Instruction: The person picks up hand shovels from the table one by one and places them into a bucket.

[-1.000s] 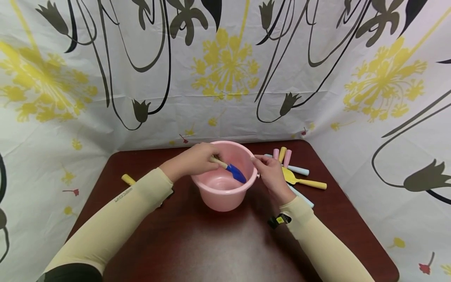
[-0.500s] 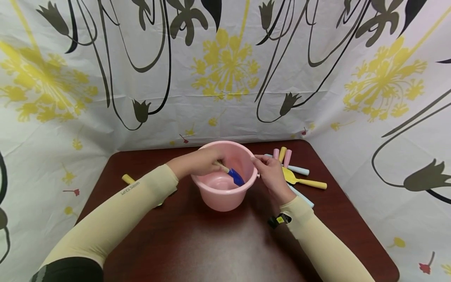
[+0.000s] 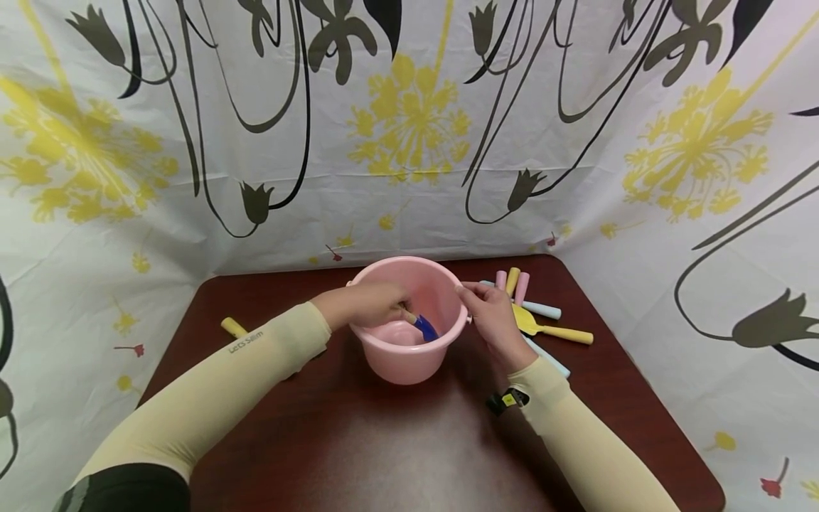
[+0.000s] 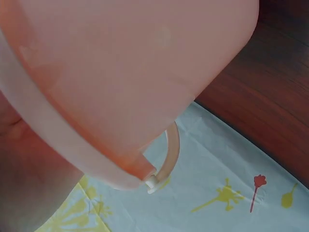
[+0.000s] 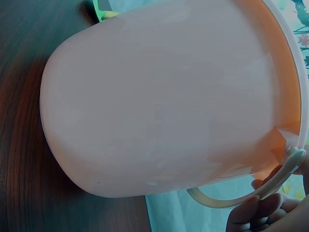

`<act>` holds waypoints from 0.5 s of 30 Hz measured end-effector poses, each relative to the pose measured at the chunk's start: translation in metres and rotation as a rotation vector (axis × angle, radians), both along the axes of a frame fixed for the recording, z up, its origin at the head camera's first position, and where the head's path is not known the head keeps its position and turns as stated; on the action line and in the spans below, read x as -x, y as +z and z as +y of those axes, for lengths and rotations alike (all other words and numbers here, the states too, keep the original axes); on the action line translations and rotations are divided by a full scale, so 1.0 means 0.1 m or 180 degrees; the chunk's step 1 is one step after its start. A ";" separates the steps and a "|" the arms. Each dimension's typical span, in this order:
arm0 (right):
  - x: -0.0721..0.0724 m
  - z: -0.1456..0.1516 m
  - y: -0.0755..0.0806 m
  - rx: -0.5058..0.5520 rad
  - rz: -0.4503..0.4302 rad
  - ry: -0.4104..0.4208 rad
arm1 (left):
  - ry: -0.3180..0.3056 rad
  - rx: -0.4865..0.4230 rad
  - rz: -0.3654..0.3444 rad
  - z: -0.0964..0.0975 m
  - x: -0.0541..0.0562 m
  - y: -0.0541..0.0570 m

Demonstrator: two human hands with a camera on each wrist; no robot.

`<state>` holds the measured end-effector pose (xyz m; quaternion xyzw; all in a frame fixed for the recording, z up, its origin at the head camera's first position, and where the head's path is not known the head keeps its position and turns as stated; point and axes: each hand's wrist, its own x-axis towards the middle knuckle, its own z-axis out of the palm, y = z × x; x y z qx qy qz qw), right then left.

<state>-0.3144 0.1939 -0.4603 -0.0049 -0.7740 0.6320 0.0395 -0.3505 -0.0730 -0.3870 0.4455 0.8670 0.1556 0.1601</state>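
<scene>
A pink bucket (image 3: 403, 366) stands upright on the table. Inside its mouth, my left hand (image 3: 374, 302) grips the pale yellow handle of a small toy shovel, whose blue blade (image 3: 425, 328) points down towards the right inner wall. My right hand (image 3: 489, 313) pinches the bucket's right rim between thumb and fingers. In the right wrist view its curled fingers (image 5: 258, 210) lie around the pale bail handle (image 5: 217, 203) at the rim. The bucket wall (image 4: 120, 63) fills much of the left wrist view and hides the shovel there.
Right of the bucket lie several toy garden tools, among them a yellow shovel (image 3: 563, 334), a light blue handle (image 3: 544, 309) and a pink handle (image 3: 522, 286). A yellow handle (image 3: 233, 327) shows beyond the left forearm. Behind the dark red table (image 3: 384, 455) hangs a patterned curtain (image 3: 409, 213).
My left hand has moved right and lower into the bucket, taking the blue-bladed shovel down with it. The right hand stays at the rim, and the bucket has not moved.
</scene>
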 end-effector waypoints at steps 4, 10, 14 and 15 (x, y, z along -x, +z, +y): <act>0.00 -0.01 0.02 -0.0013 0.0022 0.0005 | 0.0005 0.0029 -0.0015 -0.01 0.00 -0.01; -0.01 -0.01 0.01 -0.0058 0.0011 -0.0003 | -0.0001 0.0063 -0.0021 -0.02 0.02 -0.04; -0.01 -0.01 0.01 -0.0053 -0.0008 -0.0005 | 0.0006 0.0102 0.0067 -0.02 0.04 -0.07; -0.01 -0.01 0.01 -0.0052 -0.0011 -0.0006 | 0.0021 0.0120 0.0085 -0.02 0.04 -0.07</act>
